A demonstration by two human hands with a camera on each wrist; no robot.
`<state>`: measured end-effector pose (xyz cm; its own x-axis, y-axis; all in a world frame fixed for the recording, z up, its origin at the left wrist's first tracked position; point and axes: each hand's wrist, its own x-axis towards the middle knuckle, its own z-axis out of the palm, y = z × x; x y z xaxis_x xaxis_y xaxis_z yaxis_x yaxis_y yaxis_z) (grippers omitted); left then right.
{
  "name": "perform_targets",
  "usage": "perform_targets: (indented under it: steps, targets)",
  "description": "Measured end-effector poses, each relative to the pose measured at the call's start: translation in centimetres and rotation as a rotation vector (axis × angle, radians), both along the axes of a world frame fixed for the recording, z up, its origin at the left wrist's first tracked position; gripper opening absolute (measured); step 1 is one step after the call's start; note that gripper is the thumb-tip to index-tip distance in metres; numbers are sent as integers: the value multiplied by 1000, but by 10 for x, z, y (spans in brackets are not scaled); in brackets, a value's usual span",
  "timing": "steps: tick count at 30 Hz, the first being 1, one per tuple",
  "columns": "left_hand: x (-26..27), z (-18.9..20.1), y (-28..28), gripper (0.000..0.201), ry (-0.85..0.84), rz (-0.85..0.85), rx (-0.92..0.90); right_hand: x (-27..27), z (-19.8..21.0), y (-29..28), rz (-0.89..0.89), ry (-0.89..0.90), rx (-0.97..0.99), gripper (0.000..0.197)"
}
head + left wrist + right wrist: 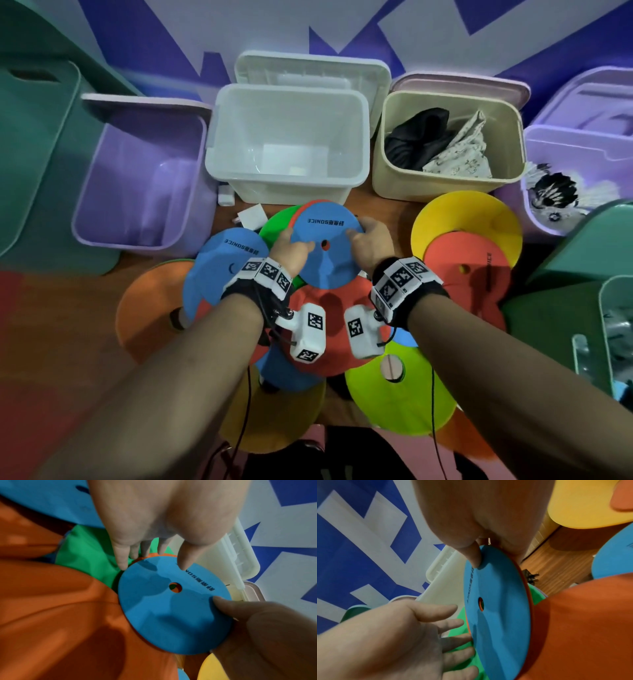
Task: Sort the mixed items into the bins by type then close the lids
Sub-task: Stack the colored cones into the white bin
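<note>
Blue foam disc (pixel 325 246), centre of the pile, at 6 o'clock from the white bin (pixel 287 144); right hand (pixel 370 240) pinches its rim; left hand (pixel 291 251), fingers extended, touches the opposite edge; risk: the orange disc (pixel 149 556) beneath may slide off.

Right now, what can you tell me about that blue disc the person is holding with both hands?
The blue disc is a flat, round, thin piece that looks like matte foam, with a small hole in its middle and dark printed lettering near one edge. An orange disc of like size lies right beneath it, showing as a thin rim. The right hand pinches its edge, thumb on top; the left hand touches the opposite edge with straight fingers. It sits tilted above a pile of coloured discs, in front of the white bin.
</note>
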<state>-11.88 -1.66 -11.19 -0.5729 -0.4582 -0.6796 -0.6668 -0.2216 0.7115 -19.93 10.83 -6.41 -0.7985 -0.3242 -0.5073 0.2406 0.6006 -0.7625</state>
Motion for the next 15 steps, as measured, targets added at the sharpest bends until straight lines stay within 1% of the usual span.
perform_targets:
  steps: [3,4,6,8,11,15]
  targets:
    - [6,23,4,31,21,-27,-56,4,13,-1,-14,29,-61,20]
    - [8,30,4,36,8,-31,-101,5,19,0,-22,39,-91,20]
    - [12,41,4,53,-34,-17,-250,9,32,3,-40,62,-141,19]
    - [15,49,1,58,17,5,-324,12,43,6,-72,82,-188,18]
    - [15,59,-4,73,139,1,-279,18,64,12,-146,102,-261,17]
    - [17,68,-6,98,200,48,-120,29,86,19,-257,68,-401,21]
